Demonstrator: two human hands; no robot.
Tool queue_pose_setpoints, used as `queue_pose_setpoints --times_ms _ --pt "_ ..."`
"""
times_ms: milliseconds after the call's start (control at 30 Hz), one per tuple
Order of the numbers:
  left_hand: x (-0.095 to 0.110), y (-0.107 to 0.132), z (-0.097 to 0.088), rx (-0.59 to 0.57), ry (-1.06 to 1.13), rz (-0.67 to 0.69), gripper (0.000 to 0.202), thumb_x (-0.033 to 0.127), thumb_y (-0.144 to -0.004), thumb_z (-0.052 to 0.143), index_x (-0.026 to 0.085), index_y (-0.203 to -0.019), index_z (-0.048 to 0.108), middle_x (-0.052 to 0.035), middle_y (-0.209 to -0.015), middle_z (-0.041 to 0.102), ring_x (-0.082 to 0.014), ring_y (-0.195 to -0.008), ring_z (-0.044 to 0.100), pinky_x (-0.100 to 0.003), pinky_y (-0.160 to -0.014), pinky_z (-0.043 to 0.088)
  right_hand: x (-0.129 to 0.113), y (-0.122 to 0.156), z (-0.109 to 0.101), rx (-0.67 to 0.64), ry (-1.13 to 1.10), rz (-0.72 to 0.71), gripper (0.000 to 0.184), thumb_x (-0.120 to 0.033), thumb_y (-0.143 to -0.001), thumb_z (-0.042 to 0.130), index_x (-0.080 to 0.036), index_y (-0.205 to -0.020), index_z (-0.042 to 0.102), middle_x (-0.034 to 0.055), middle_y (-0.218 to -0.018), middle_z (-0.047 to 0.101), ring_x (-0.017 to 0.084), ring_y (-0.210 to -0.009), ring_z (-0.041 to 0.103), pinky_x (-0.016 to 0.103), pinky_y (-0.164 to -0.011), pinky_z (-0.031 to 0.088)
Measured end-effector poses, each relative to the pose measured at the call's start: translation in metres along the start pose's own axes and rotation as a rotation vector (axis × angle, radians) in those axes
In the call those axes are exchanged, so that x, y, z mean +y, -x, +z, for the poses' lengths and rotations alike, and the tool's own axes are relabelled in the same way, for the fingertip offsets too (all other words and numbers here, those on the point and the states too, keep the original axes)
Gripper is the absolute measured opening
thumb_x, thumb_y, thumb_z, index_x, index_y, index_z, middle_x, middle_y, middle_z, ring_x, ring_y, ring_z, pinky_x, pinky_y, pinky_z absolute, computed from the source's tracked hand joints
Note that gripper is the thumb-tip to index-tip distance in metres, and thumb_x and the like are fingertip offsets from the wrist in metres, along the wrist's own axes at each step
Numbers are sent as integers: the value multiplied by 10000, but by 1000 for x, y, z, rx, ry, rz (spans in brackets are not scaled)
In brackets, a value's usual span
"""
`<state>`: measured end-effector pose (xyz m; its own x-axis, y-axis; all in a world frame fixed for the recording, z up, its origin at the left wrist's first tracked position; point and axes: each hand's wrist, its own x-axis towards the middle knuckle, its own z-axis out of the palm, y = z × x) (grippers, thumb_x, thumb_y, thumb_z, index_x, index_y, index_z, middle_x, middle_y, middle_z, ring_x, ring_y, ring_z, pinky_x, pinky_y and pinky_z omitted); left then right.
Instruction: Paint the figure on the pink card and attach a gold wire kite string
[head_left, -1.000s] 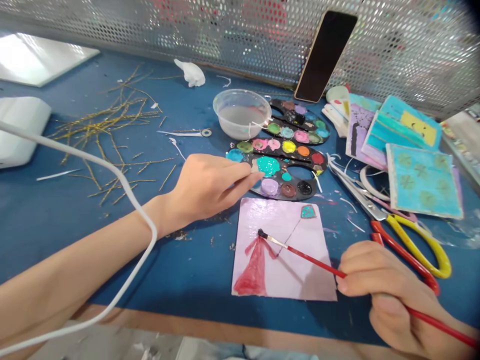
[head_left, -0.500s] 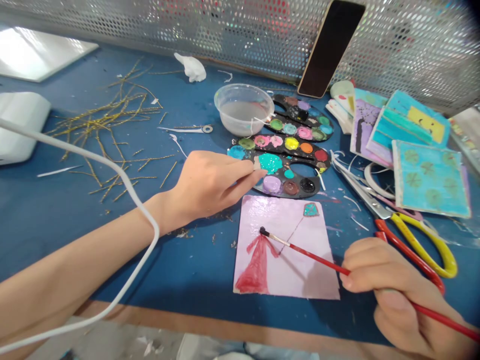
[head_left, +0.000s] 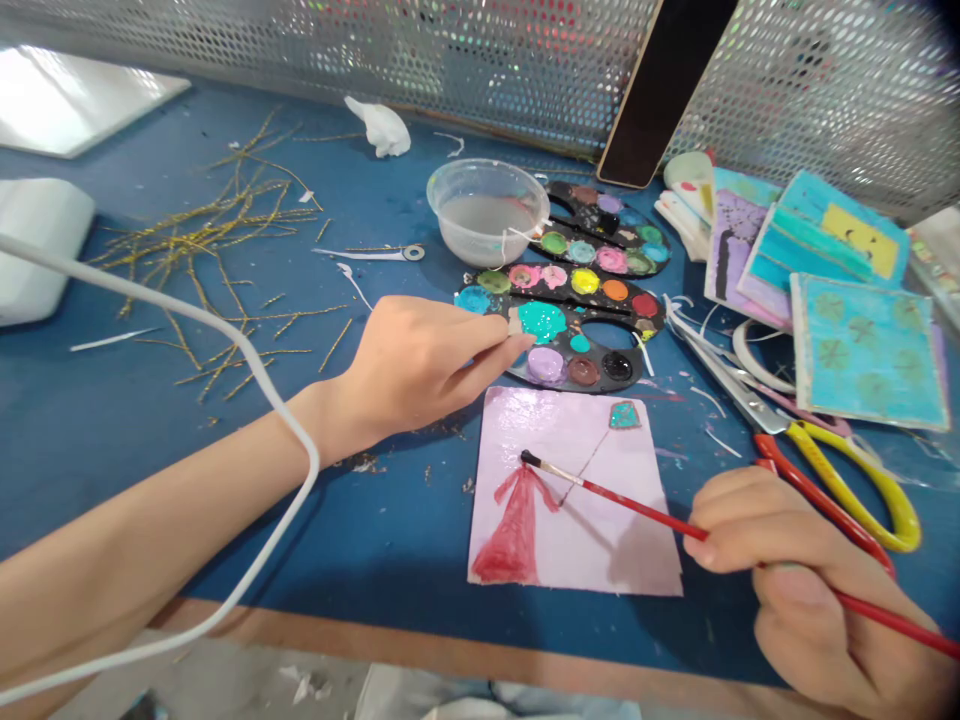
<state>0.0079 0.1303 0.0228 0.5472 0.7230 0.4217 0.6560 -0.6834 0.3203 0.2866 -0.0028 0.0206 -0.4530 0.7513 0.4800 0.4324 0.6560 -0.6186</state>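
My right hand [head_left: 802, 580] grips a red-handled paintbrush [head_left: 637, 507]. Its black-tipped bristles meet a pink painted card [head_left: 600, 540] at the neck of a red dress figure [head_left: 510, 540]. A thin line runs from the figure's arm up to a small turquoise kite [head_left: 624, 415]. Just above the card, my left hand [head_left: 427, 370] is closed, thumb and finger pinched on the near paint palette [head_left: 525, 378] beside its turquoise paint. A second palette [head_left: 622, 225] lies behind, next to a clear plastic bowl [head_left: 487, 215] of cloudy water.
Scissors [head_left: 750, 395] and painted cards [head_left: 870, 350] lie at the right. A dark phone [head_left: 660, 100] leans on the perforated metal screen [head_left: 480, 70]. Gold twigs [head_left: 202, 240] are scattered at the left. A white cable [head_left: 247, 350] crosses in front of my left forearm.
The view has shifted slightly. The brush tip stays at the figure's neck, with a little black paint there, and both hands keep nearly the same pose.
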Motion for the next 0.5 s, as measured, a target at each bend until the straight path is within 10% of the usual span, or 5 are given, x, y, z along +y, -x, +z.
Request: queue_pose_setpoints --times_ms 500 --pt "-1 1 0 -23 -18 10 442 436 -959 477 214 -578 457 13 -487 351 -133 -497 397 -300 -529 243 0 0 -1 -11 10 -4 246 -164 -968 364 -213 -995 604 59 -751 649 219 -697 637 388 -615 518"
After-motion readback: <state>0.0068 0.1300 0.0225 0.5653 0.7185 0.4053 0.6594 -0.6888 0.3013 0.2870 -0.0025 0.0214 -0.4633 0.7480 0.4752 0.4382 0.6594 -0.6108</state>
